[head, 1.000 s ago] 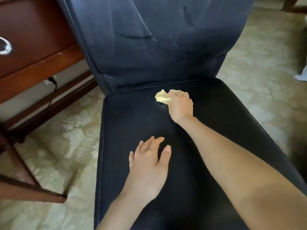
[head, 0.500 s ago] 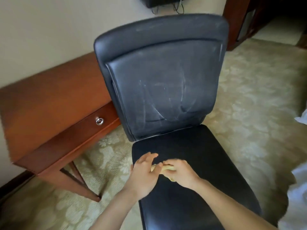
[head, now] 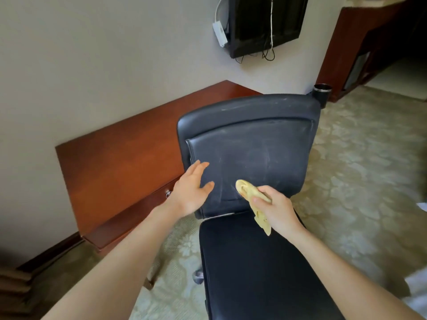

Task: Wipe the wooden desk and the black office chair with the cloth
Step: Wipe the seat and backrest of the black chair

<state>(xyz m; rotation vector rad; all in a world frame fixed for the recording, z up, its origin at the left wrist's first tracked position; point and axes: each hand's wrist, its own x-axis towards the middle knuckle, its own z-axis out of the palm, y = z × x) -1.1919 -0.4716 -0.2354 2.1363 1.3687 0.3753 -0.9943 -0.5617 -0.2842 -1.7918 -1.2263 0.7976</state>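
The black office chair (head: 251, 144) stands in the middle, its dusty backrest facing me and its seat below. My right hand (head: 276, 210) grips a crumpled yellow cloth (head: 248, 192) in front of the lower backrest; a tail of the cloth hangs over the seat. My left hand (head: 190, 189) is spread with straight fingers at the backrest's lower left edge. The wooden desk (head: 120, 167) runs along the wall to the left of the chair, with a drawer knob just behind my left wrist.
A dark wall-mounted screen (head: 265, 21) with cables and a white adapter hangs above the desk. A black cup (head: 321, 92) shows behind the chair's top right corner. A dark wooden cabinet (head: 360, 42) stands at the far right. Patterned carpet (head: 360, 172) covers the floor.
Both hands rose from the seat to the lower backrest. The right hand lifted the cloth off the seat. The view tilted up and pulled back, showing the wall and screen.
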